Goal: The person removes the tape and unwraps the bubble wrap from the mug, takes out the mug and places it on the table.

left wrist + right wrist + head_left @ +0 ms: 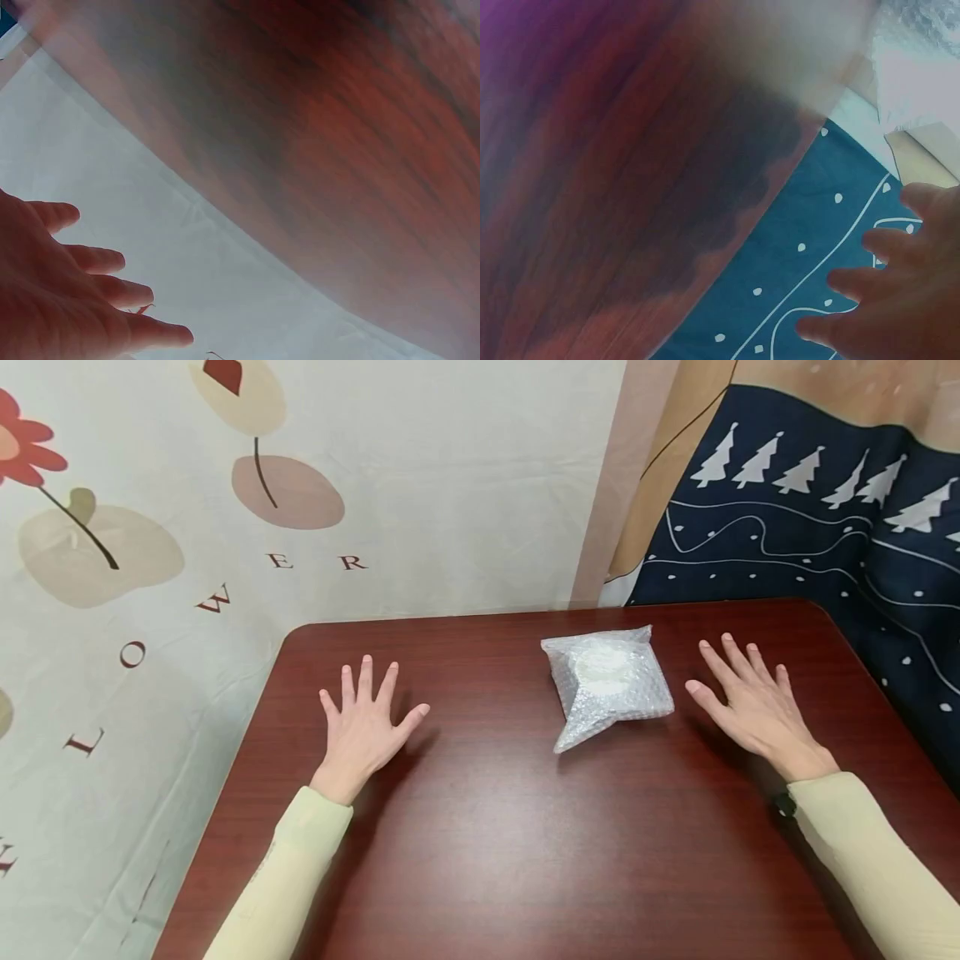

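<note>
A package in clear bubble wrap lies on the dark red wooden table, right of the middle and toward the far edge; what is inside cannot be made out. To its right, a short gap away, my right hand is spread palm down with its fingers extended and nothing in it. Farther off on the left side, my left hand is spread the same way and holds nothing. In the right wrist view, part of the bubble wrap shows beyond the right hand. Only table and cloth appear beside the left hand.
A pale cloth with flower shapes and letters hangs behind the table and along its left. At the back right hangs a navy cloth with white trees. The table's far corners are rounded. A dark band shows at the right cuff.
</note>
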### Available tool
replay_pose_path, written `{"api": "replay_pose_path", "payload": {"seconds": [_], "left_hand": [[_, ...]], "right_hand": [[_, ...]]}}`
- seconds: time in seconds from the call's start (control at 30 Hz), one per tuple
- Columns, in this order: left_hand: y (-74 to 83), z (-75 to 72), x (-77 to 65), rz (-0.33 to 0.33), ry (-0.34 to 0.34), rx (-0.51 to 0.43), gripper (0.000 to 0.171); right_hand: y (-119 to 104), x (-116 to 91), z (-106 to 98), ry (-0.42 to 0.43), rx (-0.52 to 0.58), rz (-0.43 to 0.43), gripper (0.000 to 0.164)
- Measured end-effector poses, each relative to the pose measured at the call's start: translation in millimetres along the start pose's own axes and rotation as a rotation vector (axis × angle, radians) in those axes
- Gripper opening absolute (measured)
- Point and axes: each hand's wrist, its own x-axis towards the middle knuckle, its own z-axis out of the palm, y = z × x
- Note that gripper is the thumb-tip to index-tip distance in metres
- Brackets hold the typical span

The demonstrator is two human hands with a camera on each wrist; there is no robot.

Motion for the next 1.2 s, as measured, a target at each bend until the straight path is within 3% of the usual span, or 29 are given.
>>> {"api": "replay_pose_path", "payload": {"seconds": [0.43, 0.67, 0.97, 1.2], "left_hand": [[11.2, 4.1, 3.6, 0.029, 0.076, -0.048, 0.09], [30.1, 5.7, 5.6, 0.053, 0.082, -0.138, 0.086], [54.9, 12.3, 8.6, 0.092, 0.141, -0.261, 0.076], [75.7, 15.6, 11.4, 0.104, 0.139, -0.377, 0.072]], "right_hand": [[-16, 1, 4, 0.027, 0.091, -0.028, 0.075], [-28, 2, 5, -0.02, 0.206, -0.015, 0.07], [-39, 4, 10, -0.046, 0.289, -0.019, 0.068], [-42, 3, 12, -0.072, 0.456, -0.022, 0.065]]}}
